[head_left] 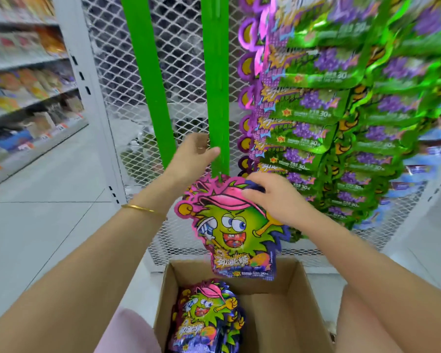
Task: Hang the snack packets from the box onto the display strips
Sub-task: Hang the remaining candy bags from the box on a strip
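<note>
Steadying the green plastic display strip point(218, 98) mid-frame, left hand point(195, 155) fingers curl round its lower end; right hand point(273, 197) fingers pinch the top of the pink-and-green cartoon snack packet point(234, 225) just below, over the brown cardboard box point(298, 284). A swinging strip could make the hook miss.

1 cardboard box point(273, 319) was seen | 2 bare green strips point(143, 72) point(215, 72) stood above the box | 1 packet point(229, 225) was held just above the box | stacked packets point(206, 319) inside the box overlapped, number unclear | hanging packets point(329, 103) above-right of the box were too blurred to count
</note>
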The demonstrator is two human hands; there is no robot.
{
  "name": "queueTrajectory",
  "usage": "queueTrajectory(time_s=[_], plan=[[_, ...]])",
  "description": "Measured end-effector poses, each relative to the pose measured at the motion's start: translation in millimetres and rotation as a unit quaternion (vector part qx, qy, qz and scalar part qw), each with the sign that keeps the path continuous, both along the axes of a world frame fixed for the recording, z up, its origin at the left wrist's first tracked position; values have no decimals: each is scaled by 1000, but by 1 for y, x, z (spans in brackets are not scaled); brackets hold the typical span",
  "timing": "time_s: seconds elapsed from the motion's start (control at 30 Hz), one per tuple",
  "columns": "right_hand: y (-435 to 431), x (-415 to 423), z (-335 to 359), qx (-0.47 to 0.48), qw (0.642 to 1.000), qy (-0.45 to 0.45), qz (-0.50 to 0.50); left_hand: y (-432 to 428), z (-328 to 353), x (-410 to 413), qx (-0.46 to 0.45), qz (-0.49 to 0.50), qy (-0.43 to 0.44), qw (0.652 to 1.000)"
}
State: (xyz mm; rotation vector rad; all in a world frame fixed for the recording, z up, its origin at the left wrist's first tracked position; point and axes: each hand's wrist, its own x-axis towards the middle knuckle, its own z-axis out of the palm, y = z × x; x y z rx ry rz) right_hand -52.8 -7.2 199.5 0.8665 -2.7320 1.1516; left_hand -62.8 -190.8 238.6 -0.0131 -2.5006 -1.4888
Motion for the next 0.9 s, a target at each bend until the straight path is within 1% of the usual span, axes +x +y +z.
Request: queueTrajectory(time_s=[0.1,0.17,0.3,0.43,0.53,0.57,0.7,0.9], plan=[[-1,-9,19,14,1000,17,-3,6,8,-23,13,23,-13,1000],[-3,-15,26,22,999,26,-7,6,10,-28,1,36,-22,999],[-7,-24,30,38,998,49,-18,4,10,-29,-58,0,-48,997],[-10,-33,30,30,997,51,-44,9,14,-22,-68,-50,-45,995],[-12,-39,30,33,995,67,-63,12,13,-19,-77,-49,-47,995],[-12,-39,31,36,994,71,-68,12,12,-18,-71,-43,-52,995],[-16,-41,29,43,991,96,-80,14,9,-15,0,-52,-59,997],[-13,-48,23,49,993,69,-87,12,3,-12,23,-5,-45,999]])
